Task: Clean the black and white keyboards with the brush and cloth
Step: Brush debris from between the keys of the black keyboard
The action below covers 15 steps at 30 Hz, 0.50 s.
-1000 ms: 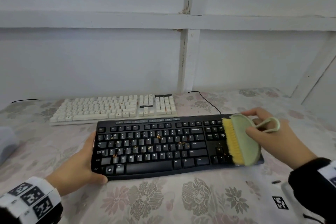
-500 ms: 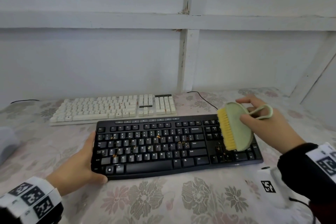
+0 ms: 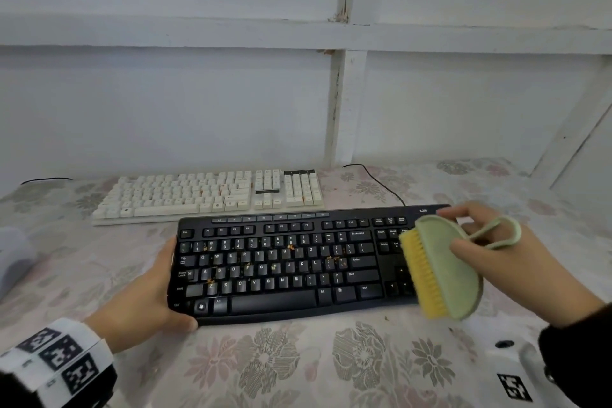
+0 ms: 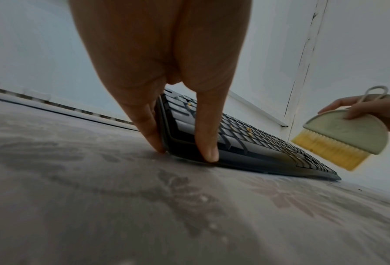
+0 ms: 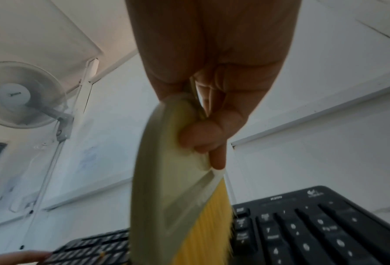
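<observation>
Left hand (image 3: 139, 305) clasps left end of black keyboard (image 3: 281, 268), thumb on front corner, fingers along side edge. Keyboard flat on floral-cloth desk (image 3: 298, 364), orange crumbs among keys. White keyboard (image 3: 208, 192) just behind, apart. Right hand (image 3: 506, 262) pinches green brush (image 3: 443, 272), yellow bristles over keyboard's right end; whether bristles touch keys unclear.

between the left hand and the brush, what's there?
Head view: only the black keyboard, crumbs on its keys, spans from left hand to brush in right hand.
</observation>
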Each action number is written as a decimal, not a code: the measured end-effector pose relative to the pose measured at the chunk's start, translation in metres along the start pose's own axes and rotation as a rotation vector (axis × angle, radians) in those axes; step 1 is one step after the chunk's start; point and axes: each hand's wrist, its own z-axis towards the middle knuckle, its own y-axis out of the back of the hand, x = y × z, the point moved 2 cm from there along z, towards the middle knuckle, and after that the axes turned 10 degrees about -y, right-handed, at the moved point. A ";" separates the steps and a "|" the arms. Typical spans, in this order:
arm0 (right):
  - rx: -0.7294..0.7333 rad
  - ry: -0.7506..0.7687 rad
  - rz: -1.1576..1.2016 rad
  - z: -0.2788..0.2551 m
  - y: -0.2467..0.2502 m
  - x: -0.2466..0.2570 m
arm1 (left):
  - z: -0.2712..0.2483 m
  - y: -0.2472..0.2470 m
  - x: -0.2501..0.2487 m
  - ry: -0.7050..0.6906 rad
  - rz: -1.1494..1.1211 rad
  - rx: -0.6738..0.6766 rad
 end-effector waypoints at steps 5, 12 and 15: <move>-0.094 0.012 0.002 0.024 -0.003 0.007 | -0.001 0.001 -0.002 0.011 0.033 0.014; 0.052 -0.068 -0.078 0.003 -0.013 -0.013 | 0.000 0.001 0.001 0.027 0.034 0.010; 0.111 -0.080 -0.092 -0.007 -0.009 -0.011 | 0.000 0.001 0.001 0.030 0.024 0.016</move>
